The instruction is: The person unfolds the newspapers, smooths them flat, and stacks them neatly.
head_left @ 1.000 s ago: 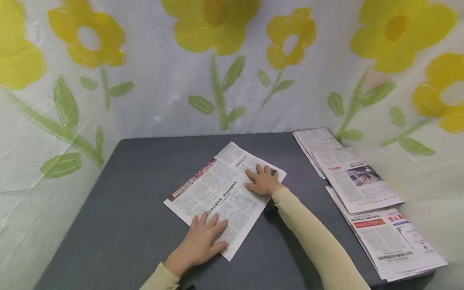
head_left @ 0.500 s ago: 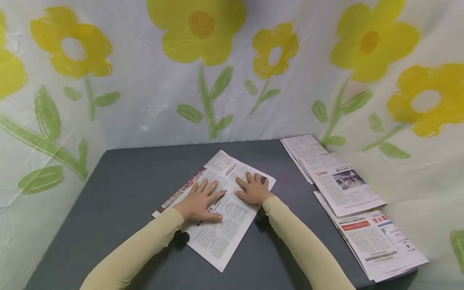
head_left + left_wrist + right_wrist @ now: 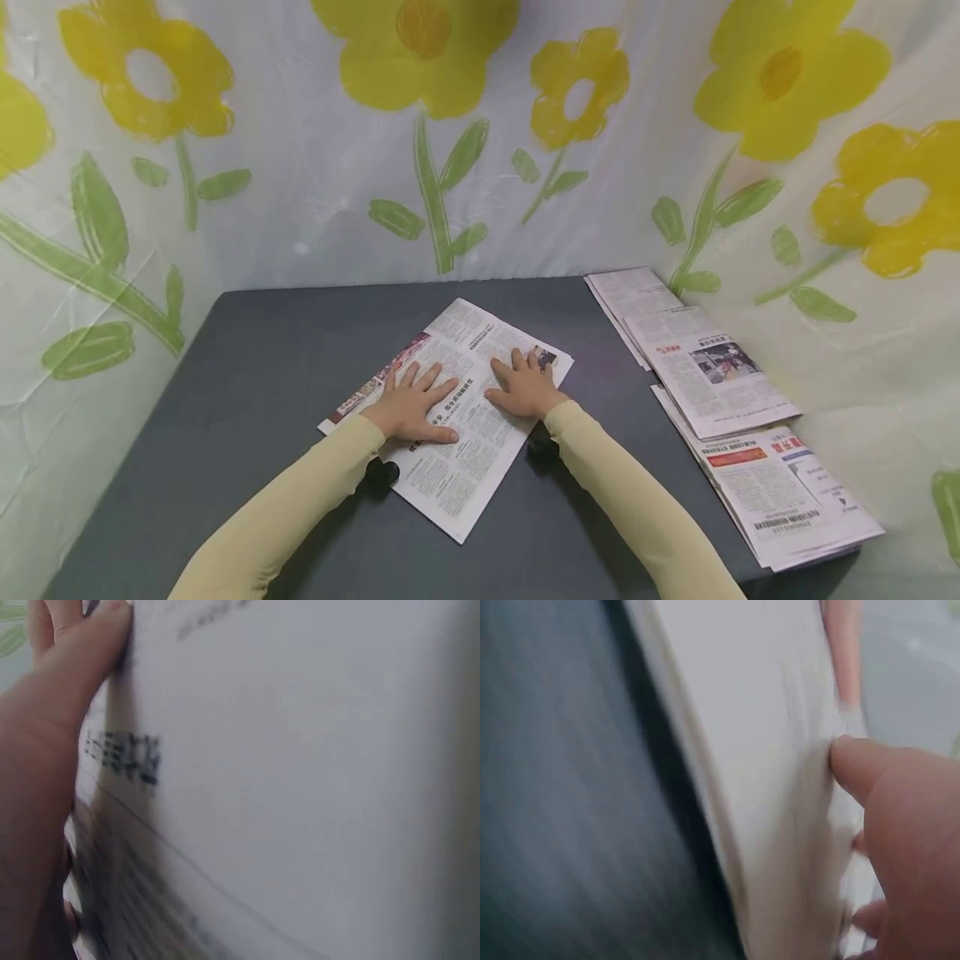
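Note:
A folded newspaper lies at a slant on the dark table, one corner toward the person. My left hand rests on its left half with the fingers spread, the thumb pointing right. On the upper right part of the sheet lies my right hand, fingers also spread, close to a small printed photo. Up close in the left wrist view, the thumb side of the left hand is against the printed page. The right wrist view is blurred; the right hand touches the paper beside its thick folded edge.
Several folded newspapers overlap in a row along the table's right edge, the nearest reaching the front right corner. The dark table meets a white curtain painted with yellow flowers at the back and sides.
The left hand has slid from the newspaper's near left edge up and farther onto the page. My right hand stays at about the same spot on the paper. The head view has shifted slightly.

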The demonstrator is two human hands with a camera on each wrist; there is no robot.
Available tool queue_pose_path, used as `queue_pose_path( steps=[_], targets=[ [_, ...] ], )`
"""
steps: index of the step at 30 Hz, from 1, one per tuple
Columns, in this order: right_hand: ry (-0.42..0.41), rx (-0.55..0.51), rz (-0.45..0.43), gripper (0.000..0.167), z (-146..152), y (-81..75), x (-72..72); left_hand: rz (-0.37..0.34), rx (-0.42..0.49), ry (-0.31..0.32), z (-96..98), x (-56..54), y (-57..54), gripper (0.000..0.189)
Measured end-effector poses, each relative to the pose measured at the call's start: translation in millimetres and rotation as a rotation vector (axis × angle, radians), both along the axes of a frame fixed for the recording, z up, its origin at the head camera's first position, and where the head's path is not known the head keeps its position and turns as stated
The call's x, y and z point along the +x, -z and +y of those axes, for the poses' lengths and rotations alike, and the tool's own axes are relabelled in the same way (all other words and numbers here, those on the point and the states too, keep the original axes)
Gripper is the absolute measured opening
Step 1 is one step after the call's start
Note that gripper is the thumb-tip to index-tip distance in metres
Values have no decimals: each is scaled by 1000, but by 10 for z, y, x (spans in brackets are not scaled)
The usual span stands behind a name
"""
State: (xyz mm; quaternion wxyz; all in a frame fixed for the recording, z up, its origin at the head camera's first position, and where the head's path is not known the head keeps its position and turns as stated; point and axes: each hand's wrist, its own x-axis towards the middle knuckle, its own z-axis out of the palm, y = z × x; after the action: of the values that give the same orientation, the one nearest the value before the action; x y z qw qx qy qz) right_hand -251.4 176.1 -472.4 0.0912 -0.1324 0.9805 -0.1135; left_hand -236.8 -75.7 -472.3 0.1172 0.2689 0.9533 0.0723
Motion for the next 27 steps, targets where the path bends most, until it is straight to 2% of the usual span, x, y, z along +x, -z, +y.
queue_pose_path(
  steps=[5, 9, 13, 16, 19, 27],
  targets=[
    [-58, 14, 4, 74, -193, -140, 276, -32, -8, -102, 74, 20, -53, 102],
    [-85, 35, -32, 78, -290, -230, 462, -50, -14, -220, 199, 65, -84, 102],
    [-91, 70, -70, 81, -319, -245, 577, -71, -9, -352, 371, 144, -127, 103],
    [-101, 69, -87, 85, -314, -200, 605, -93, 9, -450, 498, 206, -143, 104],
    [-99, 67, -97, 89, -282, -147, 584, -100, 21, -512, 596, 244, -139, 104],
    [-130, 43, -96, 89, -218, -110, 495, -98, 14, -567, 659, 256, -165, 105]
  ],
)
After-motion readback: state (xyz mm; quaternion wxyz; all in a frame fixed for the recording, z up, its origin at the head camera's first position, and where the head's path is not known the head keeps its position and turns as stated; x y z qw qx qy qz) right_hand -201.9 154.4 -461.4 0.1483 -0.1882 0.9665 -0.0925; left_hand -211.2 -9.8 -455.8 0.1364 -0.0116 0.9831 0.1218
